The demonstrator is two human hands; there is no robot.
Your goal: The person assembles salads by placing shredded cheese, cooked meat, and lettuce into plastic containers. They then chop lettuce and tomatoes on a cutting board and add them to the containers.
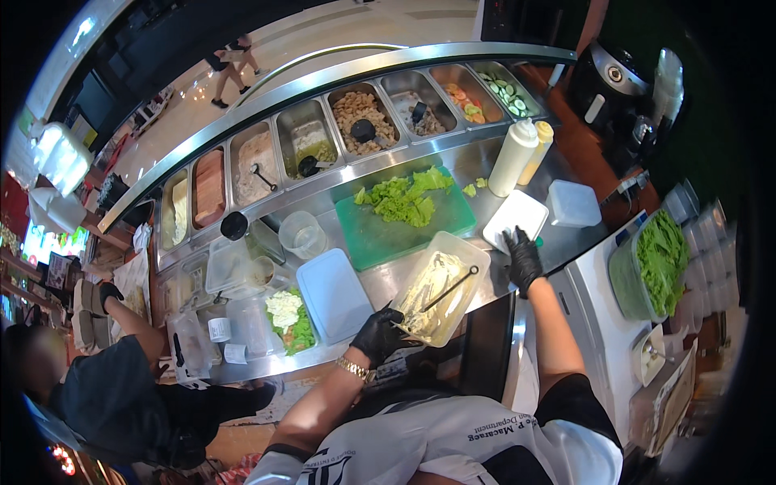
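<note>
Right now the left hand (378,335), in a black glove, is curled shut around the near edge of a clear tub of pale creamy filling (440,296), while the right hand (524,259) lies open and flat on a white lid (516,219). So the tub is open with a dark spoon (449,289) resting in it, and nothing is scooped yet. It sits on the steel counter (388,283), just beside a green cutting board (396,230) holding torn lettuce (404,198).

Your tub (440,297) of pale filling sits open and tilted on the table, beside a white lid (516,218).
</note>
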